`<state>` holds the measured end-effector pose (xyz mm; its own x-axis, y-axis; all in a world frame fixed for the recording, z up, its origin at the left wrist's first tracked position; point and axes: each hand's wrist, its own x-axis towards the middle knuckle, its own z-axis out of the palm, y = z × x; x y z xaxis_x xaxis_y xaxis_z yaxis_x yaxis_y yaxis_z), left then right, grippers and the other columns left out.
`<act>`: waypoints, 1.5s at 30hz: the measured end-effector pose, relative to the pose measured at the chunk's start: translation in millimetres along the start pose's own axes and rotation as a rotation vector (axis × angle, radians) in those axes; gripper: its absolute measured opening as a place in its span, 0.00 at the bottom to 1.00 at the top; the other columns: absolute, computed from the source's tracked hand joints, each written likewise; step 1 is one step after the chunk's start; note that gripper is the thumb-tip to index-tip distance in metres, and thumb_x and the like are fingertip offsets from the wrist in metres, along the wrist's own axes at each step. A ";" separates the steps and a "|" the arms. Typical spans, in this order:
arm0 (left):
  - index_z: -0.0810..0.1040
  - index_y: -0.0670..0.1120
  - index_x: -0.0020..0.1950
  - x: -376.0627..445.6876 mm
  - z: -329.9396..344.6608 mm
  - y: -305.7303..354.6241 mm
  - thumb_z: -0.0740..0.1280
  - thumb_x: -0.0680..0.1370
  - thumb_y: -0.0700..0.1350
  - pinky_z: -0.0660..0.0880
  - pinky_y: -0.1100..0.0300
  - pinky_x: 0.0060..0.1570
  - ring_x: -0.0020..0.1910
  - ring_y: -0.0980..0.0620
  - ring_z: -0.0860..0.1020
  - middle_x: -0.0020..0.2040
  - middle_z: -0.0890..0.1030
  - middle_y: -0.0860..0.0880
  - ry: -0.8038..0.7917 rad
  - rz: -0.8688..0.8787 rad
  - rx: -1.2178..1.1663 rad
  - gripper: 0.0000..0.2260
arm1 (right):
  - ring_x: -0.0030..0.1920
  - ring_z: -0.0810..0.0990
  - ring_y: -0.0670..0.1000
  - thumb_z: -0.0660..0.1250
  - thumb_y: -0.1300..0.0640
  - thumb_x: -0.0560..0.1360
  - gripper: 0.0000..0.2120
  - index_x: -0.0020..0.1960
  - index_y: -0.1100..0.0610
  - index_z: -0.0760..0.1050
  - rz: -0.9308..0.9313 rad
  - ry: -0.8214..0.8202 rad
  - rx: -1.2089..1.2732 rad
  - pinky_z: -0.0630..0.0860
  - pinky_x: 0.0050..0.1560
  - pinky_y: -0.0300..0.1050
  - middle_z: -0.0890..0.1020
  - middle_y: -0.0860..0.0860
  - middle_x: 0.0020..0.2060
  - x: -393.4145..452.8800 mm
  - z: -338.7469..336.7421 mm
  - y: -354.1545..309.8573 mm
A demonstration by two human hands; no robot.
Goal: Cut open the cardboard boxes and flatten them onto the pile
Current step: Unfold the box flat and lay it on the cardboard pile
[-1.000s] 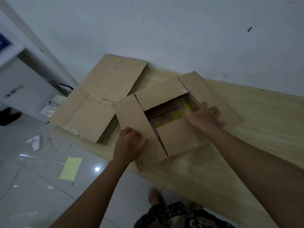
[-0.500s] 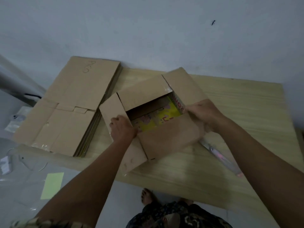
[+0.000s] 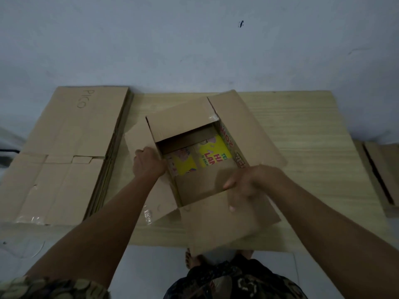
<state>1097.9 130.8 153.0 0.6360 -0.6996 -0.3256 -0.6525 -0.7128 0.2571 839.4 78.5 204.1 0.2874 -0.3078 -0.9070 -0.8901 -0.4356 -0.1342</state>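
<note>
You will find "PICO" handwritten on the top sheet of the flattened cardboard pile (image 3: pixel 71 147). Inside the open box (image 3: pixel 183 119), a yellow print (image 3: pixel 212 153) shows partial letters "TE", "HI", "LAN"; the remainder is illegible.

One opened cardboard box (image 3: pixel 194 169), one pile of flattened boxes (image 3: pixel 64 152) at the worktop's (image 3: pixel 302 147) left edge, two hands and two yellow printed packs (image 3: pixel 212 155) inside are counted.
</note>
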 end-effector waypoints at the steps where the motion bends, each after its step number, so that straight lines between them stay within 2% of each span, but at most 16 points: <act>1: 0.72 0.39 0.69 0.7 0.8 -2.1 0.71 0.77 0.53 0.73 0.45 0.58 0.66 0.35 0.73 0.67 0.71 0.37 -0.001 0.010 -0.001 0.26 | 0.76 0.64 0.53 0.77 0.39 0.69 0.33 0.71 0.40 0.72 0.016 0.061 -0.032 0.46 0.72 0.78 0.71 0.46 0.73 5.1 7.2 -7.0; 4: 0.72 0.38 0.68 2.1 2.2 -6.0 0.71 0.78 0.53 0.73 0.45 0.60 0.66 0.35 0.73 0.67 0.71 0.37 -0.005 0.038 -0.002 0.26 | 0.74 0.67 0.54 0.78 0.46 0.69 0.30 0.69 0.45 0.75 0.054 0.215 -0.015 0.43 0.67 0.83 0.74 0.48 0.69 12.0 18.7 -17.8; 9: 0.72 0.38 0.65 -4.4 6.4 -5.3 0.68 0.79 0.51 0.74 0.45 0.56 0.63 0.35 0.75 0.65 0.74 0.37 0.020 0.072 -0.010 0.20 | 0.76 0.65 0.53 0.76 0.40 0.68 0.25 0.64 0.40 0.78 0.077 0.177 0.081 0.39 0.66 0.83 0.73 0.45 0.70 5.6 12.0 -17.4; 12: 0.73 0.40 0.61 -7.5 8.6 -9.0 0.66 0.79 0.50 0.73 0.46 0.51 0.60 0.36 0.76 0.62 0.75 0.40 0.058 0.114 0.005 0.17 | 0.69 0.74 0.54 0.72 0.34 0.66 0.14 0.50 0.35 0.82 0.013 0.491 0.327 0.53 0.74 0.74 0.80 0.45 0.59 7.6 -0.8 -14.8; 13: 0.73 0.41 0.60 -8.0 9.6 -10.6 0.65 0.80 0.50 0.73 0.47 0.50 0.58 0.37 0.77 0.61 0.75 0.40 0.062 0.129 0.003 0.15 | 0.67 0.75 0.55 0.70 0.36 0.68 0.14 0.52 0.36 0.82 0.014 0.628 0.346 0.57 0.74 0.71 0.81 0.47 0.58 10.0 -6.8 -14.8; 16: 0.71 0.42 0.58 -9.6 12.1 -16.4 0.64 0.81 0.50 0.72 0.48 0.46 0.56 0.39 0.77 0.59 0.75 0.42 0.063 0.160 -0.018 0.13 | 0.68 0.70 0.54 0.66 0.45 0.78 0.16 0.65 0.42 0.78 0.066 0.873 0.136 0.51 0.75 0.71 0.78 0.50 0.63 24.9 -19.5 -21.8; 21: 0.69 0.41 0.60 -7.7 17.4 -25.9 0.62 0.82 0.46 0.71 0.49 0.42 0.57 0.38 0.76 0.61 0.74 0.42 0.090 0.239 -0.004 0.11 | 0.78 0.55 0.53 0.66 0.55 0.79 0.27 0.77 0.44 0.66 0.025 0.941 -0.003 0.45 0.73 0.73 0.66 0.45 0.77 52.4 -31.6 -27.3; 24: 0.67 0.40 0.68 -5.0 20.9 -28.4 0.60 0.83 0.47 0.75 0.45 0.49 0.63 0.38 0.75 0.68 0.72 0.41 0.055 0.228 0.022 0.17 | 0.76 0.58 0.55 0.65 0.55 0.80 0.26 0.77 0.47 0.65 -0.025 1.065 -0.050 0.47 0.72 0.75 0.69 0.46 0.75 67.5 -32.7 -23.7; 28: 0.60 0.40 0.77 -5.7 21.8 -27.7 0.58 0.84 0.48 0.76 0.45 0.56 0.72 0.39 0.70 0.77 0.66 0.42 0.031 0.218 0.065 0.23 | 0.75 0.59 0.62 0.69 0.53 0.78 0.28 0.76 0.53 0.67 -0.022 1.297 -0.031 0.57 0.68 0.79 0.68 0.57 0.72 79.6 -42.1 -22.3; 30: 0.55 0.41 0.81 -7.2 20.2 -24.9 0.57 0.85 0.47 0.75 0.45 0.60 0.75 0.41 0.67 0.80 0.61 0.43 0.027 0.228 0.085 0.26 | 0.76 0.53 0.62 0.71 0.50 0.76 0.35 0.79 0.53 0.62 0.011 1.324 -0.058 0.58 0.68 0.80 0.62 0.59 0.75 84.4 -55.6 -24.2; 33: 0.51 0.42 0.82 -8.9 17.8 -22.3 0.55 0.86 0.47 0.72 0.47 0.64 0.77 0.43 0.64 0.82 0.56 0.44 0.016 0.241 0.097 0.27 | 0.80 0.44 0.61 0.70 0.48 0.76 0.43 0.83 0.49 0.49 0.012 1.239 -0.094 0.48 0.69 0.80 0.49 0.57 0.81 94.6 -82.2 -26.3; 35: 0.52 0.43 0.83 -8.9 17.5 -23.6 0.55 0.86 0.48 0.71 0.49 0.66 0.77 0.44 0.64 0.82 0.57 0.45 0.009 0.279 0.078 0.27 | 0.81 0.40 0.60 0.70 0.48 0.77 0.45 0.82 0.46 0.43 0.029 1.137 -0.089 0.42 0.70 0.78 0.41 0.54 0.82 105.8 -100.4 -25.4; 37: 0.53 0.43 0.83 -8.9 18.0 -24.4 0.55 0.86 0.48 0.70 0.49 0.67 0.77 0.44 0.65 0.82 0.58 0.45 0.006 0.302 0.065 0.26 | 0.81 0.40 0.60 0.68 0.48 0.78 0.44 0.82 0.45 0.41 0.060 1.039 -0.043 0.41 0.71 0.78 0.40 0.52 0.82 119.3 -116.2 -21.8; 40: 0.55 0.43 0.83 -10.4 20.9 -22.3 0.56 0.86 0.47 0.71 0.48 0.66 0.76 0.44 0.67 0.82 0.59 0.45 0.027 0.299 0.046 0.26 | 0.80 0.48 0.59 0.63 0.55 0.81 0.33 0.80 0.43 0.50 0.096 0.971 0.039 0.40 0.71 0.79 0.51 0.51 0.81 132.2 -129.3 -21.8; 43: 0.54 0.44 0.83 -12.6 23.6 -20.2 0.57 0.86 0.47 0.71 0.49 0.67 0.76 0.44 0.68 0.82 0.59 0.46 0.043 0.281 0.044 0.26 | 0.74 0.63 0.60 0.59 0.63 0.80 0.23 0.71 0.45 0.68 0.110 1.032 0.083 0.41 0.70 0.80 0.71 0.52 0.71 135.0 -133.4 -21.3; 45: 0.55 0.44 0.83 -13.0 24.9 -20.9 0.57 0.86 0.47 0.71 0.49 0.66 0.75 0.44 0.69 0.82 0.60 0.47 0.053 0.277 0.040 0.26 | 0.70 0.69 0.59 0.59 0.63 0.80 0.19 0.66 0.46 0.74 0.084 1.024 0.121 0.42 0.70 0.80 0.77 0.51 0.63 131.9 -138.9 -21.1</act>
<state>1093.0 156.0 129.2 0.4516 -0.8696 -0.1996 -0.8192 -0.4927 0.2934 945.2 -70.4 142.7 0.3351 -0.9303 -0.1488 -0.9347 -0.3085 -0.1767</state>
